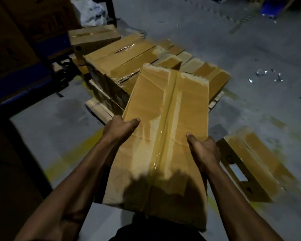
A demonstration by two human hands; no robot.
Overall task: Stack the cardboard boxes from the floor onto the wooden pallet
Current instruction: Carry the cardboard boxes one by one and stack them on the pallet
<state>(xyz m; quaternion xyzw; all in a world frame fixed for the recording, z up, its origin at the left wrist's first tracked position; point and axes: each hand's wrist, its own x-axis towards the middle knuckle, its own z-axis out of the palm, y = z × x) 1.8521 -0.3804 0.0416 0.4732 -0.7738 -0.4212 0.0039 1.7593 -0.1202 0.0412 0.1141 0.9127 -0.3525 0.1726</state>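
Taped cardboard box, frame centre: gripped at both sides by left hand and right hand, thumbs on top; wooden pallet behind.

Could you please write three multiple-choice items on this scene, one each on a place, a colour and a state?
1. Where does the box with the cut-out handle lie?
A. on the pallet
B. on the floor, right of the held box
C. on a shelf

2. What colour are the floor markings?
A. yellow
B. red
C. white

3. How is the taped box held?
A. left hand only
B. resting untouched
C. both hands at its sides

Key: 1 B, it sits on the concrete; 2 A, yellow paint shows; 3 C, left hand and right hand grip its edges.
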